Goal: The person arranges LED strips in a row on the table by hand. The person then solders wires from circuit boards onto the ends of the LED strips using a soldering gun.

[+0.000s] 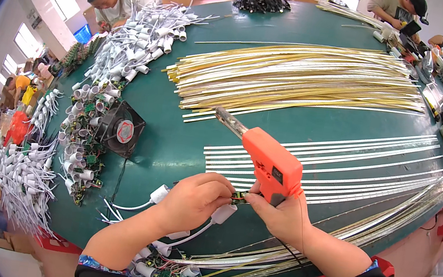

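Note:
My right hand (285,217) grips an orange soldering gun (271,160) whose metal tip points up and away to the left. The thumb of that hand also touches a small green circuit board (238,197). At the board's left end, my left hand (192,202) is closed in a pinch on it. A white plastic lamp housing (223,214) with a white cable hangs just below the board. Another white housing (159,193) with a cable lies left of my left hand. Thin white strips (336,176) lie in spaced rows on the green table behind the gun.
A black fan (120,128) stands to the left, beside heaped housings and boards (79,140). Yellow and white strips (304,82) form a large pile further back. More housings (147,269) lie close to my body. Co-workers sit at the far left and far right.

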`<state>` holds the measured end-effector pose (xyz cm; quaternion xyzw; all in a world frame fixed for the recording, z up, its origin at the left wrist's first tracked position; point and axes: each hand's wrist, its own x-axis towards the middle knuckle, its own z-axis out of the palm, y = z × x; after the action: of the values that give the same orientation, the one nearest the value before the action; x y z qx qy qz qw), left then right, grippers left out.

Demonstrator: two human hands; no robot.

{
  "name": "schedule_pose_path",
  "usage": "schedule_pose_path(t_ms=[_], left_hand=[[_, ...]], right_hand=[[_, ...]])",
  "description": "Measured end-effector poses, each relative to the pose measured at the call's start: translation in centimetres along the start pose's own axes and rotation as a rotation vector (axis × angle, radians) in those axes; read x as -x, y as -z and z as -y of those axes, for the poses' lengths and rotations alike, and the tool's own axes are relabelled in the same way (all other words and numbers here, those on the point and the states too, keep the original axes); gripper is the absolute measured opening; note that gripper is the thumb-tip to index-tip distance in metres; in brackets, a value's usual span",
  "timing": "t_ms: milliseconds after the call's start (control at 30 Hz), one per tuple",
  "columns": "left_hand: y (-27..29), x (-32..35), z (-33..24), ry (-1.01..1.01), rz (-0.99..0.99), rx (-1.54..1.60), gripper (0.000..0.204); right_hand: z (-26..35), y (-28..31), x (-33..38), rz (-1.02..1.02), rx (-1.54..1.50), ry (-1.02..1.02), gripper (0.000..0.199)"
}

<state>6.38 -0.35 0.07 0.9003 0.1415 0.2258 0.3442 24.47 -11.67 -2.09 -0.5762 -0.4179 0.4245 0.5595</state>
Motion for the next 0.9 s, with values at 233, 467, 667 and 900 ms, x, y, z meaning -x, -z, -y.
schedule_pose_path(t_ms=[233, 467, 667, 900], left_hand=[[0.8, -0.5, -0.2, -0.174, 0.069, -0.325, 0.019], [-0.2, -1.8, -1.9, 0.083, 0.026, 0.149, 0.025], [-2.1, 0.3, 0.1, 0.419, -0.034, 0.603, 0.039], [-2.0, -0.5, 0.6, 0.576, 0.066, 0.482, 0.038]], right_hand=[[0.0, -0.1, -0.1, 0.027, 0.076, -0.054, 0.042], [-0.7, -0.3, 0.0, -0.019, -0.085, 0.014, 0.032], [0.5, 0.2, -0.4, -0.041, -0.043, -0.048, 0.030], [0.3, 0.5, -0.2, 0.016, -0.083, 0.043, 0.045]])
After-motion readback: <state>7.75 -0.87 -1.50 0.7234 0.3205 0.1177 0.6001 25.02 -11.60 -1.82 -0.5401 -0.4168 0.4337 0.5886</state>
